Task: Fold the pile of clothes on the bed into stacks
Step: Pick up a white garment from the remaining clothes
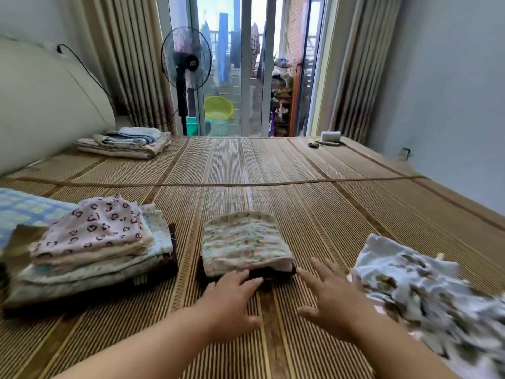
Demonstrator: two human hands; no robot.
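Hovering at the near edge of the small middle stack (247, 243), both hands are spread flat and grasp nothing: left hand (232, 298) has fingertips at its dark bottom layer (contact unclear), right hand (332, 295) is just off its near right corner. Unfolded pile (426, 294) lies just right of the right hand, long axis far-left to near-right. Right hand looks nearer for the next pick; the tall stack (93, 250) sits well left.

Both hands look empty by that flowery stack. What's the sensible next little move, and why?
Probably the right hand reaches for the crumpled white garment beside it: the floral stack already looks folded, the left hand holds nothing, and that garment lies unfolded.
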